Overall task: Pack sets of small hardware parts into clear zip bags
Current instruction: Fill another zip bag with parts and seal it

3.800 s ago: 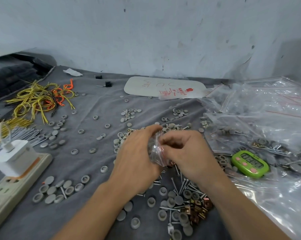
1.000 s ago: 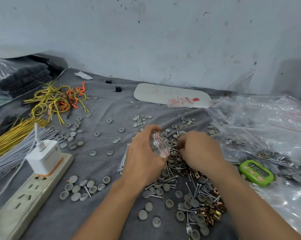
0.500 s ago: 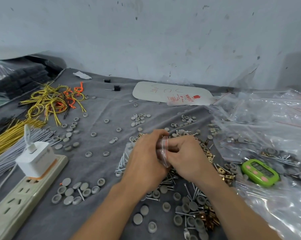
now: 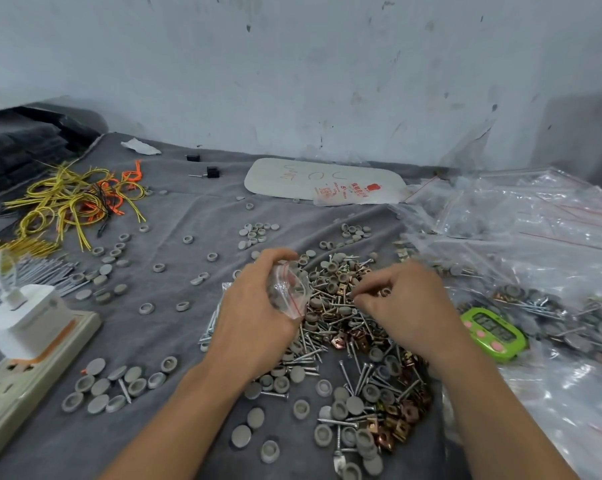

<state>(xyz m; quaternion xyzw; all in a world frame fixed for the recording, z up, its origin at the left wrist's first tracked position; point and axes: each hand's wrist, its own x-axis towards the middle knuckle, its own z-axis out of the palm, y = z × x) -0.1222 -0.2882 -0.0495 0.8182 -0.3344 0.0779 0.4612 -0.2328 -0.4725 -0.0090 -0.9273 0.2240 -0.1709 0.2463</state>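
Left fingers [image 4: 275, 255] grip bag [image 4: 289, 293]; right [image 4: 370, 289], cap [image 4: 384, 292].

A crumpled clear zip bag [image 4: 287, 293] sits above the heaped hardware parts [image 4: 341, 317].

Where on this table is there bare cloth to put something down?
Barest: the grey cloth between the power strip and the left hand, and the strip between the yellow wires and the white card, with only stray caps. Crowded: the pile of screws and caps at centre, and the plastic bags covering the right side.
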